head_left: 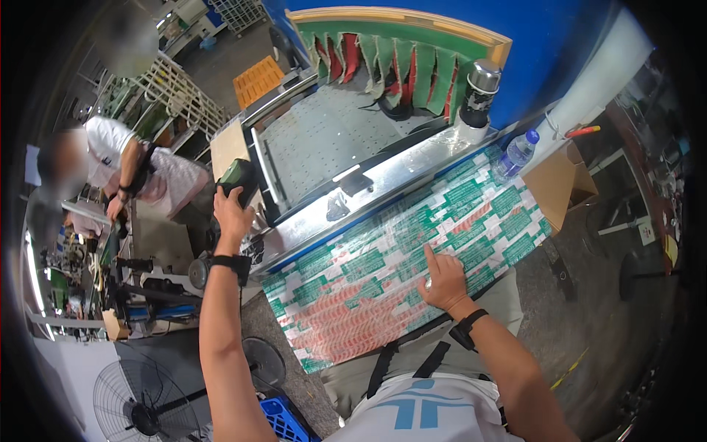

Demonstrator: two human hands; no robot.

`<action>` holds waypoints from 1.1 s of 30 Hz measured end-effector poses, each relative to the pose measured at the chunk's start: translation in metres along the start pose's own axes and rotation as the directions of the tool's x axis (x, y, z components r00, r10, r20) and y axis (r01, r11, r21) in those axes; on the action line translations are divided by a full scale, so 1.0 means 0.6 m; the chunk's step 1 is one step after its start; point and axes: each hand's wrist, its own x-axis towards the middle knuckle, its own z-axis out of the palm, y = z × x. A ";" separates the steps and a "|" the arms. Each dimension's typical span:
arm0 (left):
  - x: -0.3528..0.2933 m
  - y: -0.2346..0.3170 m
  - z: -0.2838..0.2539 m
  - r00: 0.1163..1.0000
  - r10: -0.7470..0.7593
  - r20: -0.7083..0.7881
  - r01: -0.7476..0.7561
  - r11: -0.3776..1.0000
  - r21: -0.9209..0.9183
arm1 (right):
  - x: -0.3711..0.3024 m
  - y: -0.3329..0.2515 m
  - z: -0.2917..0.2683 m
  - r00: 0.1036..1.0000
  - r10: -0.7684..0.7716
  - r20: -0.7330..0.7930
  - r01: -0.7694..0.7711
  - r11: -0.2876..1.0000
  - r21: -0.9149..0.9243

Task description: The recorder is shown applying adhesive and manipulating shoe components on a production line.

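My left hand [234, 215] reaches forward to a black device with a green top [236, 175] at the machine's left corner. Its fingers are curled against the near side of this device. Close to my body lies a long board covered in green, white and red printed wrapping [353, 295]. On it rests my right hand [444, 281], index finger stretched out to the sheet and the other fingers partly bent, with nothing held in it. Beyond the board is a machine with a grey dotted bed [324, 140] and a curtain of green and red strips [398, 70].
A water bottle with a blue cap [518, 155] lies at the board's far right corner, by a dark flask [480, 94]. An open cardboard box [563, 188] is on the right. At left are a person [140, 166] and a floor fan [143, 412].
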 end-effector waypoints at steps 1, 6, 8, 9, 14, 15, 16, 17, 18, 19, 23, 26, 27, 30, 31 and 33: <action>0.002 0.014 -0.002 0.996 0.070 -0.060 -0.072 0.997 -0.036 | 0.008 -0.006 0.001 1.000 0.000 -0.005 0.000 1.000 0.008; 0.046 0.308 -0.001 0.905 0.422 0.057 -0.331 0.781 -0.530 | 0.021 -0.001 -0.005 0.998 -0.062 -0.029 0.062 0.998 -0.004; 0.083 0.450 -0.007 0.859 0.361 0.362 -0.115 0.827 -0.551 | 0.018 0.006 -0.005 0.999 -0.043 -0.014 0.044 0.999 0.024; 0.112 0.471 0.030 0.865 0.401 0.301 -0.218 0.841 -0.494 | 0.022 0.003 0.000 0.999 -0.050 -0.001 0.050 0.996 0.070; 0.279 0.634 0.210 0.877 0.240 0.416 -0.078 0.926 -0.369 | 0.011 0.013 -0.013 0.998 -0.016 -0.055 0.020 0.998 0.062; 0.312 0.657 0.249 0.883 0.294 0.367 -0.134 0.906 -0.402 | 0.009 0.012 -0.016 0.999 -0.006 -0.051 0.010 0.997 0.076; 0.326 0.582 0.305 0.895 0.253 0.367 -0.106 0.921 -0.376 | 0.014 0.003 -0.001 0.999 -0.041 0.008 0.039 0.985 0.171; 0.341 0.589 0.330 0.928 0.195 0.318 -0.066 0.925 -0.375 | 0.010 0.002 0.000 0.999 -0.032 0.037 0.024 0.981 0.192; 0.349 0.621 0.340 0.954 0.150 0.260 -0.031 0.910 -0.412 | 0.007 0.005 0.002 0.999 0.002 0.032 -0.008 0.984 0.179; 0.350 0.642 0.350 0.962 0.113 0.248 -0.007 0.920 -0.392 | 0.004 0.005 0.007 1.000 0.010 0.017 -0.012 0.984 0.177; 0.374 0.648 0.344 0.980 0.084 0.181 0.005 0.896 -0.444 | 0.010 0.007 0.005 1.000 0.018 -0.014 -0.015 0.979 0.202; 0.386 0.590 0.295 0.947 0.215 0.239 0.027 0.688 -0.726 | 0.018 0.007 -0.003 1.000 0.000 0.009 -0.002 0.978 0.209; 0.360 0.606 0.255 0.952 0.235 0.194 0.020 0.587 -0.809 | 0.018 0.009 -0.001 1.000 0.015 0.008 -0.016 0.978 0.210; 0.346 0.551 0.092 0.762 0.108 0.639 0.485 0.560 -0.672 | 0.017 0.009 0.000 0.995 -0.032 -0.091 0.045 0.990 0.136; 0.308 0.546 0.039 0.737 0.081 0.671 0.555 0.494 -0.669 | 0.014 0.009 -0.001 0.997 -0.026 -0.078 0.036 0.991 0.128; 0.195 0.546 -0.061 0.793 0.104 0.600 0.498 0.456 -0.737 | 0.005 0.009 0.002 0.998 -0.006 -0.064 0.015 0.989 0.145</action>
